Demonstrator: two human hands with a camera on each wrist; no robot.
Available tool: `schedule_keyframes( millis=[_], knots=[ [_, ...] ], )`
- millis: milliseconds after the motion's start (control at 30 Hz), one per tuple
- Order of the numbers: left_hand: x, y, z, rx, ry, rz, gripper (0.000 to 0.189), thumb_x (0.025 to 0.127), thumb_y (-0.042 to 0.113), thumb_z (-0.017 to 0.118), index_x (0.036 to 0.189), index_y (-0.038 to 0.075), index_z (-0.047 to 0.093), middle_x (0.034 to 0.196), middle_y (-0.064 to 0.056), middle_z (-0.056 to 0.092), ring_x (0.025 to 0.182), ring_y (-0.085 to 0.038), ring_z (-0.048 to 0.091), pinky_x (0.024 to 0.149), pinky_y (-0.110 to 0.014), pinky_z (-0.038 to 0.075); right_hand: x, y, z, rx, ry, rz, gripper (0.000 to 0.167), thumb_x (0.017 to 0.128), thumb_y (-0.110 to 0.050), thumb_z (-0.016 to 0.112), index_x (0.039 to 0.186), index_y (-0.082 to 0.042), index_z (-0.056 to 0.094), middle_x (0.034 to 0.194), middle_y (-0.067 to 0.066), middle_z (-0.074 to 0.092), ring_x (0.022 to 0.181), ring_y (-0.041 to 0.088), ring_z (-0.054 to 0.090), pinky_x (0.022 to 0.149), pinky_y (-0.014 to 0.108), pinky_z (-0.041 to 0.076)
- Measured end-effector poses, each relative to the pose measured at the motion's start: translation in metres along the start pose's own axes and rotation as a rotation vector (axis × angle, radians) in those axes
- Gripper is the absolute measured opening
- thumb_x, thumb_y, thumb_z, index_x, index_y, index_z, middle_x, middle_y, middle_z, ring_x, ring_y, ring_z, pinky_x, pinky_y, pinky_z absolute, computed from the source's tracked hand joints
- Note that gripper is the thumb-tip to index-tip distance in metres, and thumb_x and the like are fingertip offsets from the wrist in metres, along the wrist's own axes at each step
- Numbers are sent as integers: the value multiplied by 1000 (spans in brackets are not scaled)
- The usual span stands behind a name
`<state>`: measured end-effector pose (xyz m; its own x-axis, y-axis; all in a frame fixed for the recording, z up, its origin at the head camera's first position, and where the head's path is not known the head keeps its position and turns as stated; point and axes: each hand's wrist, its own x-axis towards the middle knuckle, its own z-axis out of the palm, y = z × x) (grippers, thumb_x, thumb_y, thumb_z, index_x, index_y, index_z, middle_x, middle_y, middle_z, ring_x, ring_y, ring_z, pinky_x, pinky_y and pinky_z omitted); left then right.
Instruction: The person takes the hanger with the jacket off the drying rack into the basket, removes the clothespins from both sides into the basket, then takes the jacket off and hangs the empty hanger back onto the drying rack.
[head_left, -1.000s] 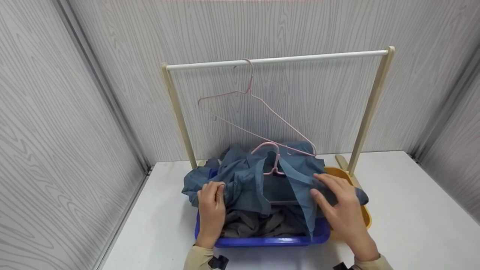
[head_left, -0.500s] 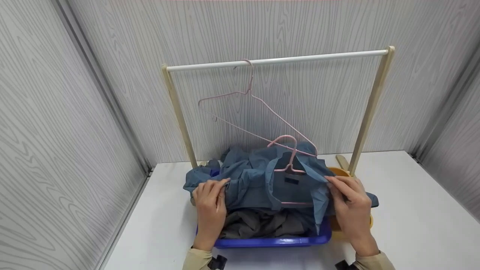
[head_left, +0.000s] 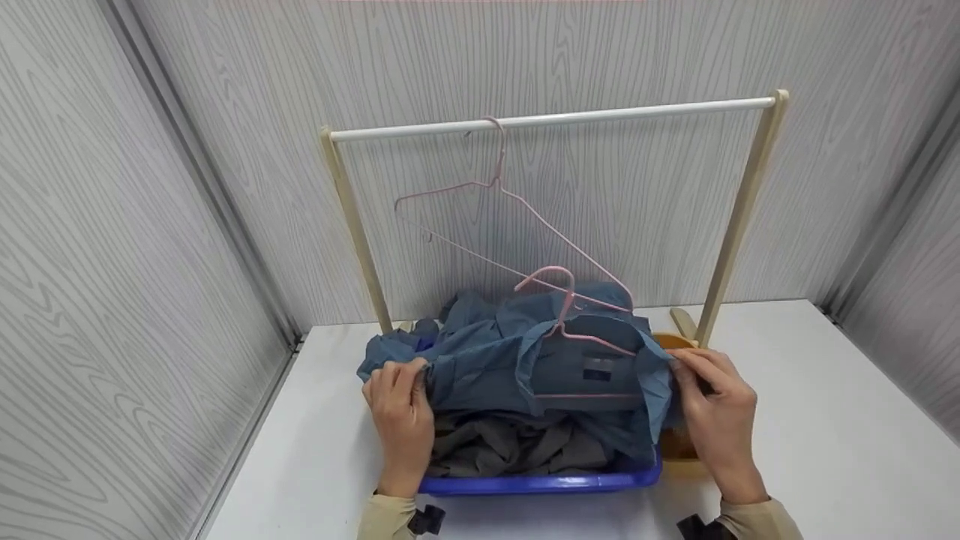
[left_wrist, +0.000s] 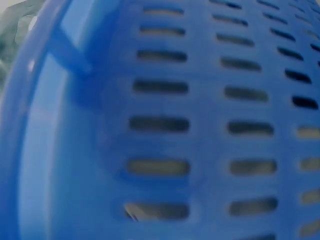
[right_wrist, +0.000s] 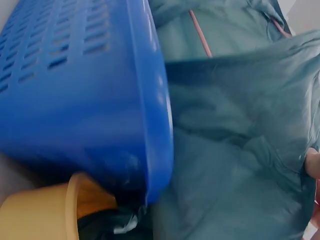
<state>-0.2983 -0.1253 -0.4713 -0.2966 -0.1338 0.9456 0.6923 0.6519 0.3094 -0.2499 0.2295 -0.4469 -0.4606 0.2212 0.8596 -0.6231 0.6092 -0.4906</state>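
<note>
A blue-grey shirt (head_left: 472,375) lies across the top of a blue perforated basket (head_left: 540,484). Inside its open neck sits a pink hanger (head_left: 568,304), hook sticking up and lower bar showing across the opening. My left hand (head_left: 399,424) pinches the shirt on its left side. At the right edge of the opening, my right hand (head_left: 718,420) pinches the cloth between thumb and fingers. The right wrist view shows the shirt (right_wrist: 235,165) stretched beside the basket (right_wrist: 100,120), with fingertips (right_wrist: 314,164) at the frame's edge. Only the basket (left_wrist: 205,145) fills the left wrist view.
Behind the basket stands a rack with a white rail (head_left: 630,118) and wooden posts. A second pink hanger (head_left: 555,229) hangs tilted from the rail. Dark crumpled clothes (head_left: 502,446) fill the basket's front. A yellow container (head_left: 684,469) stands at its right on the white table (head_left: 817,420).
My right hand has taken hold of the shirt's edge and moved right, spreading the neck wider. My left hand has shifted slightly left. The hanger in the shirt swung right, then partly back left.
</note>
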Motion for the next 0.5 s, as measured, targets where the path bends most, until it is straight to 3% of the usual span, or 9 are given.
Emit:
schedule_keyframes(
  millis=[200,367,500],
  knots=[
    [-1,-2,0,11,-21,6,28,105,23,48,95,7,68,79,-5,47,70,-20,34,77,-38,24,-6,29,-5,-69,-26,139,17,87,9,68,99,-2,73,94,7,68,88,5,55,78,13,41],
    [-1,-1,1,5,-30,6,27,104,24,50,95,7,69,79,-5,47,71,-20,35,77,-38,25,-3,24,-11,-120,-27,274,13,94,0,64,104,-2,71,98,8,68,92,6,52,78,12,40],
    [-1,1,1,-18,-57,11,23,102,23,54,96,8,69,80,-4,49,73,-20,37,80,-40,27,1,17,-14,-100,-3,340,14,97,-2,61,107,-2,70,96,8,67,88,8,56,68,10,44]
  ],
)
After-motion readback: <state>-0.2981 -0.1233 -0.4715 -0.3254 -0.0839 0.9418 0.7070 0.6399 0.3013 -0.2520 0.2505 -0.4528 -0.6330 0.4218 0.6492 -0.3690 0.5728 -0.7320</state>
